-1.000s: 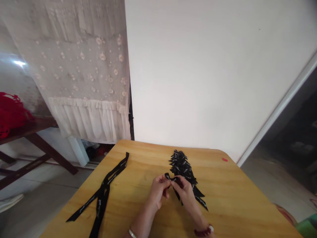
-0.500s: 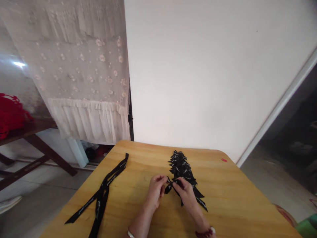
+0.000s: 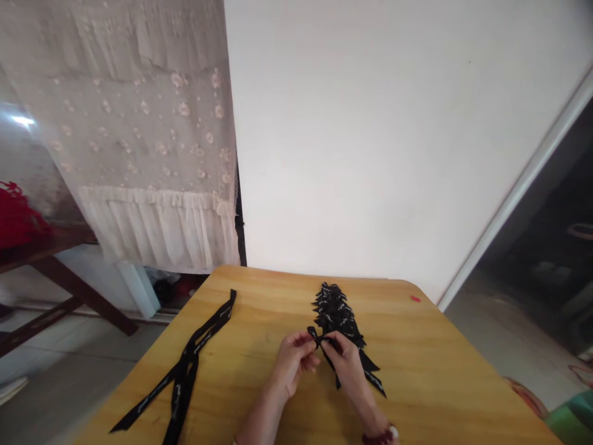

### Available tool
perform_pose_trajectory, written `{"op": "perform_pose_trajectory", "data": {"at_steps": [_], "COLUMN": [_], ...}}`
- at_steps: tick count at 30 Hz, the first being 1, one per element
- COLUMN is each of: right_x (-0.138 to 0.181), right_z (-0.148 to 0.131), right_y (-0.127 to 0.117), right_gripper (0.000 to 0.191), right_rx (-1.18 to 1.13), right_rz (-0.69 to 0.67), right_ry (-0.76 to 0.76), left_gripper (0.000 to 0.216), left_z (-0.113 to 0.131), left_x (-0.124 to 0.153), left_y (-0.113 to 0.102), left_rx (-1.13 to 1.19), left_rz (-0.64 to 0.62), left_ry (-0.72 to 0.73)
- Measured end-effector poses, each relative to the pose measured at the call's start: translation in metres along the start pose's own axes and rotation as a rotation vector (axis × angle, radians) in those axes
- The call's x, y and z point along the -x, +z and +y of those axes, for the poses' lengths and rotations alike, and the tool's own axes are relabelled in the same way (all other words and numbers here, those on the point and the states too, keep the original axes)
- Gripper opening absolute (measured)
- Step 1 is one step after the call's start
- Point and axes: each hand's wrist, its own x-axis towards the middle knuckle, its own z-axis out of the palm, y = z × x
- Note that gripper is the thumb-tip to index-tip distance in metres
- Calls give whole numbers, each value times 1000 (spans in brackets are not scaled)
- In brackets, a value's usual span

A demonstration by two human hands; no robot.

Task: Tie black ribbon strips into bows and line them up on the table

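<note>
Between my two hands is a black ribbon bow (image 3: 319, 337) with white lettering on its ribbon. My left hand (image 3: 296, 358) pinches its left side between thumb and fingertips. With thumb and forefinger, my right hand (image 3: 345, 358) grips the right side, covering part of the knot. Just beyond, a row of overlapping black ribbon bows (image 3: 336, 309) lies on the table, some tails running out beneath my right hand. Several loose black ribbon strips (image 3: 188, 358) lie to the left, crossing each other.
The wooden table (image 3: 259, 303) meets a white wall panel (image 3: 352, 136). A small red piece (image 3: 416, 298) lies near its far right corner. At the left hang a lace curtain (image 3: 152, 142) and a dark wooden bench (image 3: 69, 278) bearing red material (image 3: 18, 216).
The left loop of the bow now points upward rather than down at the left. My left fingers have shifted and spread a little. The whole view has moved slightly.
</note>
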Motion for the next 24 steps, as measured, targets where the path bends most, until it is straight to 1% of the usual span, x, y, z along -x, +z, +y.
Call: {"op": "perform_pose_trajectory", "data": {"at_steps": [3,9,13,16,20,24], "right_x": [1,3,3,2,1,1], "right_z": [0,2,-3,-6,-6,-2], "right_y": [2,5,3,1,0,1], "right_gripper": [21,24,28,33,29,32], "right_rx": [18,-40,-139,-218,-145,-86], "right_rz": [17,-12,-15,13,12,40], "right_ry": [-9,-19,32,24,17,36], "left_gripper": [21,19,20,22,23,21], "left_z": [-4,-6,-6,-6,-7,-7], "left_x": [1,0,-1,-1,-2,-3], "left_y": [3,2,2,1,0,0], "left_rx": [29,41,37,21,5,28], "left_rz": [-42,-37,-2,34,59,62], "left_ry": [0,35,45,34,11,-39]}}
